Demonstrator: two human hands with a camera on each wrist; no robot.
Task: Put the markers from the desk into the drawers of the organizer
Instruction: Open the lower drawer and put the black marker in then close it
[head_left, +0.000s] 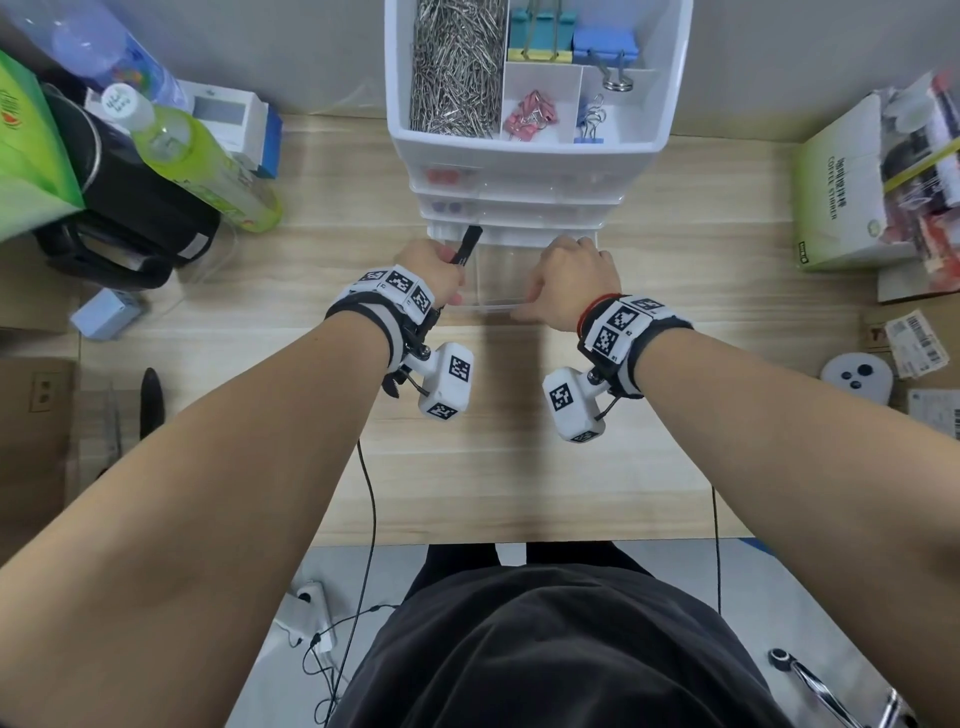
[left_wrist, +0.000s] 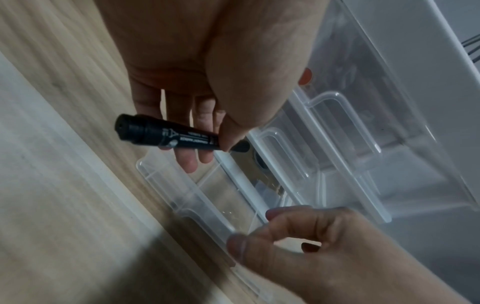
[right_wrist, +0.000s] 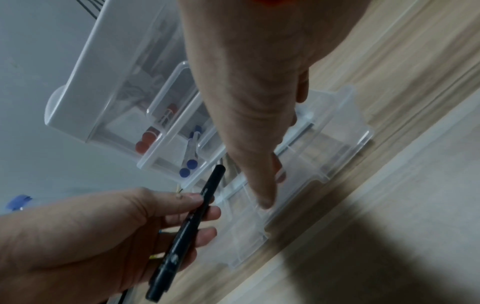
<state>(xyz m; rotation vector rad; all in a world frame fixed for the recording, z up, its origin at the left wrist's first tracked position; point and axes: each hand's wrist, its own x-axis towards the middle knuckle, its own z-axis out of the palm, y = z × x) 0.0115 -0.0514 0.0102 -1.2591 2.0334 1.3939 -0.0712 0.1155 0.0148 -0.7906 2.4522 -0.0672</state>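
Note:
A white organizer (head_left: 519, 171) with clear drawers stands at the back of the desk. Its bottom drawer (head_left: 493, 306) is pulled out toward me. My left hand (head_left: 434, 265) holds a black marker (head_left: 467, 244) at the drawer's left end, tip pointing toward the organizer. In the left wrist view the thumb and fingers pinch the marker (left_wrist: 171, 134) just above the open drawer (left_wrist: 197, 197). My right hand (head_left: 566, 275) grips the drawer's front wall, thumb (right_wrist: 265, 201) outside, fingers inside. Red markers (right_wrist: 145, 142) lie in the top drawer, blue markers (right_wrist: 189, 166) in the middle one.
The organizer's top tray holds paper clips (head_left: 457, 67) and binder clips (head_left: 545, 31). A green bottle (head_left: 208, 161) and a black jug (head_left: 119, 208) stand at the left. A green-and-white box (head_left: 841, 197) and papers crowd the right. Bare wooden desk (head_left: 493, 467) lies before the drawer.

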